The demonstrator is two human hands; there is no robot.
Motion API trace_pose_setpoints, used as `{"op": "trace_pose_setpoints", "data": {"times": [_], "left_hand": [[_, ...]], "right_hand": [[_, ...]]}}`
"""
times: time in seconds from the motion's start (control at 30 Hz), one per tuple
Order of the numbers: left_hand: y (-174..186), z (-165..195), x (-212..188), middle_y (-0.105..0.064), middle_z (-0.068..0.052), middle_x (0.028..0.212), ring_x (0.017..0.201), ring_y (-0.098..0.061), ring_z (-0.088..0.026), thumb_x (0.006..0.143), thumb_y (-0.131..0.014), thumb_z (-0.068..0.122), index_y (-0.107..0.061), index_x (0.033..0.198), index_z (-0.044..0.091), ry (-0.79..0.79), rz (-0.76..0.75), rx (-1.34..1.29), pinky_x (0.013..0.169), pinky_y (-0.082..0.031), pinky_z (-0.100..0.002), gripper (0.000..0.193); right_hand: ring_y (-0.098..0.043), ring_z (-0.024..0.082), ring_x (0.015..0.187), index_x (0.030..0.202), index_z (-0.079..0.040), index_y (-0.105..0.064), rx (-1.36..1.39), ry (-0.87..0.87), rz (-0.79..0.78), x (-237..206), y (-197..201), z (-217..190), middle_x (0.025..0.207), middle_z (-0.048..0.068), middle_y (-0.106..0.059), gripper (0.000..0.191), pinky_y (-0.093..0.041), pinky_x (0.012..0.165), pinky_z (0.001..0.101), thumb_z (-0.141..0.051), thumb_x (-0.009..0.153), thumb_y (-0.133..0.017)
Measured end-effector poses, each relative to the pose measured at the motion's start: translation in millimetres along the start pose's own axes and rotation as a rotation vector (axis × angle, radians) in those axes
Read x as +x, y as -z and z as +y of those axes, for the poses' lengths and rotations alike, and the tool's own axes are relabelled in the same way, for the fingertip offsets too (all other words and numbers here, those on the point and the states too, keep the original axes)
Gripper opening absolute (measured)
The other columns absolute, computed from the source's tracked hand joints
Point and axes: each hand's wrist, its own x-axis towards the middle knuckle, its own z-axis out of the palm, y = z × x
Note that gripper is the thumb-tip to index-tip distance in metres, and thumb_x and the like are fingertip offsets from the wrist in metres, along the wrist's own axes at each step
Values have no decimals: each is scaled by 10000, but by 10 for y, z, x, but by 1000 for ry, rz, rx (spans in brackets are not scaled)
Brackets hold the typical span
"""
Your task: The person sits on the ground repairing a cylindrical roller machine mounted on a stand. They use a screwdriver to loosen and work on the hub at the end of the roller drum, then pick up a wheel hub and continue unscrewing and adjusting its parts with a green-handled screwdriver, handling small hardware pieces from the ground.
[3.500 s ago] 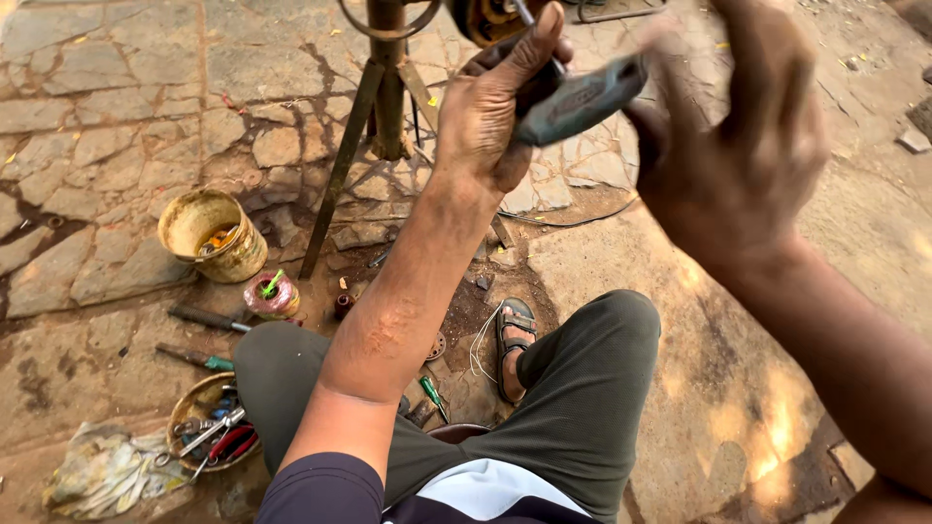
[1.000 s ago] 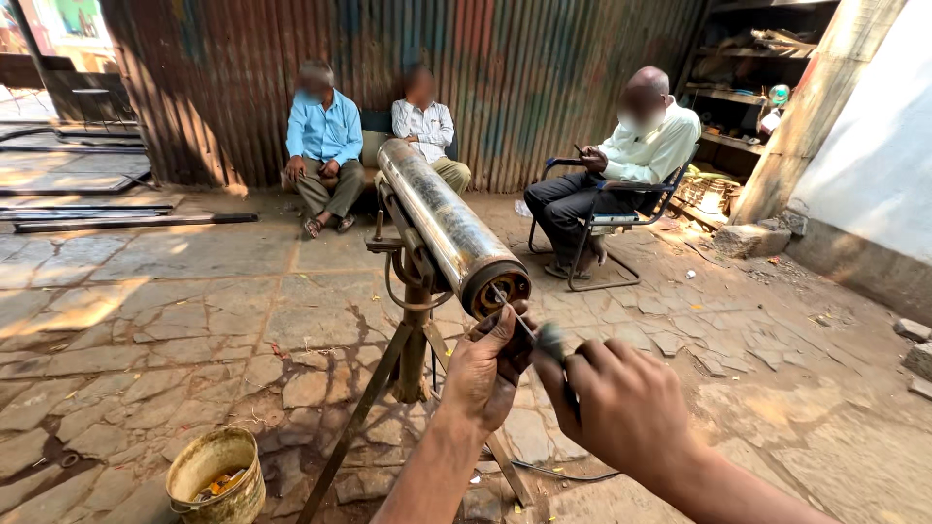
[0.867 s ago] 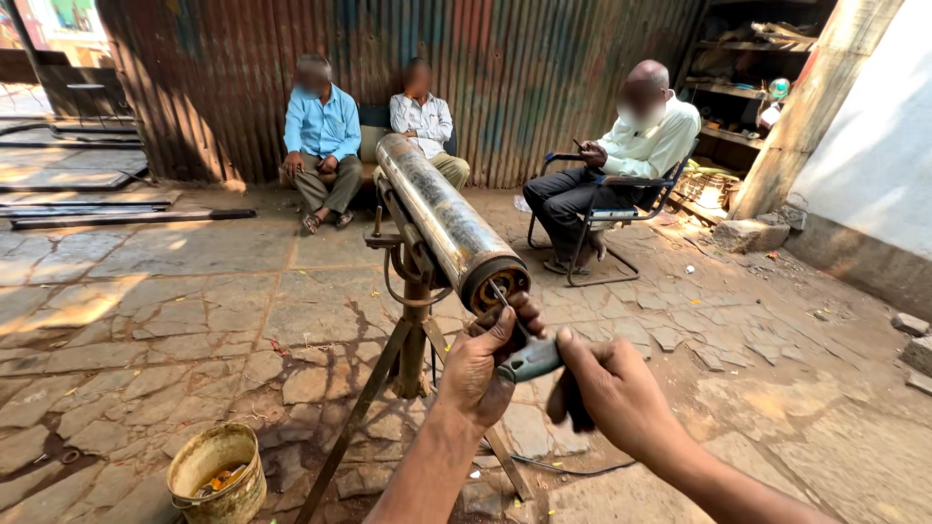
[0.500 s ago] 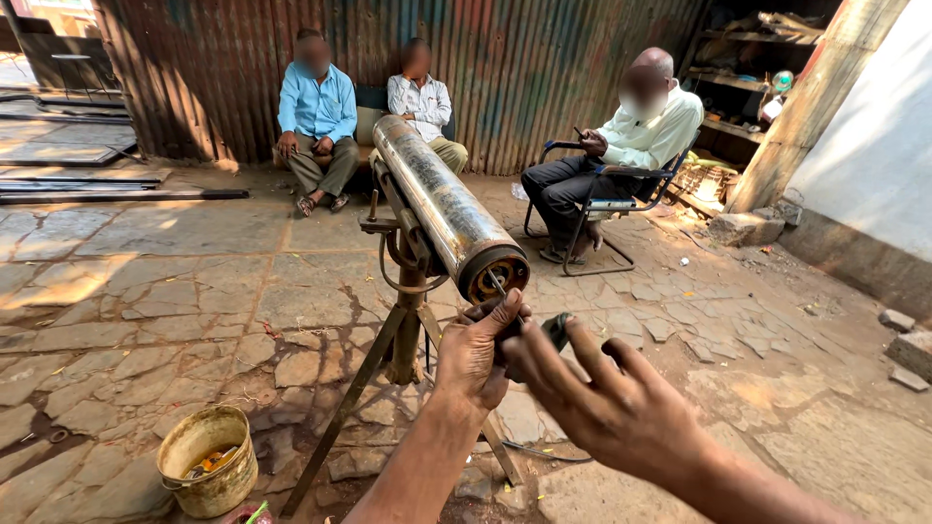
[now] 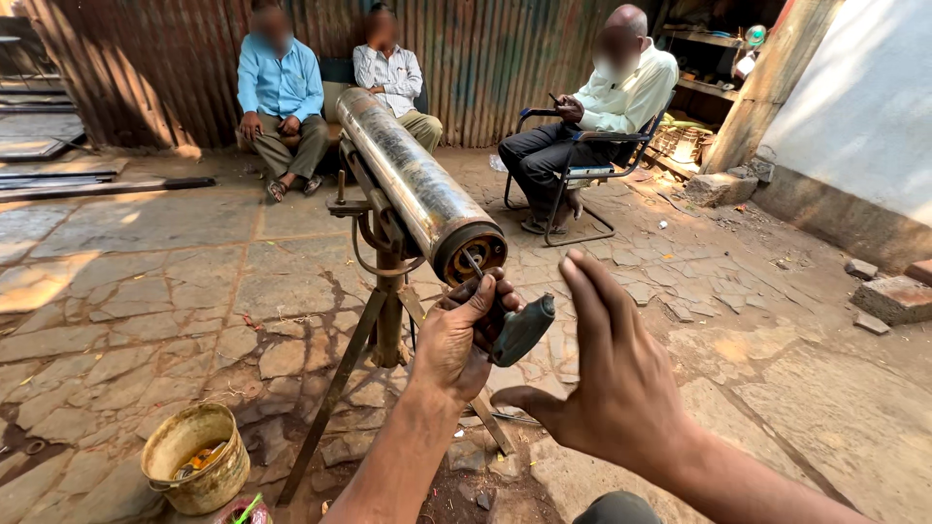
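2 hands work at the near end of a metal cylinder (image 5: 413,189) on a stand (image 5: 379,320): the left hand (image 5: 456,340) grips a screwdriver (image 5: 513,325) set against that end, the right hand (image 5: 616,383) spread, just beside its handle.

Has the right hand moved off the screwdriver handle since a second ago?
Yes. The right hand was against the screwdriver; now it is open, off to the right, farther from the metal cylinder.
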Motion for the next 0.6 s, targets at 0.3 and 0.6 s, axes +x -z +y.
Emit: {"op": "trace_pose_setpoints", "data": {"times": [0.3,0.6], "left_hand": [[65,-49,-3,-745,-89,943,866,-710,-170,927,-730,193,-701,1169,-14,-26,-87,56,784,-616,-314,320],[-102,10,-37,-743,-84,935,884,-704,-178,895,-742,240,-708,1155,7,-41,16,173,789,-614,-323,351]], "right_hand": [[-710,282,720,943,111,-714,-473,425,86,-105,-71,86,850,203,-719,629,-589,632,344,-515,1004,-683],[-709,334,779,1049,145,-617,-320,372,92,-55,-62,-18,920,218,-692,576,-613,654,394,-416,925,-664]]}}
